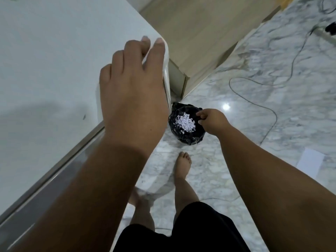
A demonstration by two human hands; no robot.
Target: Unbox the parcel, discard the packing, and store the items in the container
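Observation:
A small bin lined with a black plastic bag (189,137) stands on the marble floor beside the table's corner. White shredded packing paper (185,123) lies inside it. My right hand (212,122) reaches down over the bin's right rim, fingers curled close together at the edge of the bag; whether they pinch anything is hard to tell. My left hand (132,91) lies flat, fingers spread, on the rounded corner of the white table (45,60). The parcel, its items and the storage container are out of view.
A beige wooden cabinet (205,33) stands behind the bin. Thin cables (254,102) trail across the marble floor at right. A white sheet of paper (311,160) lies on the floor at right. My bare feet (182,164) stand just before the bin.

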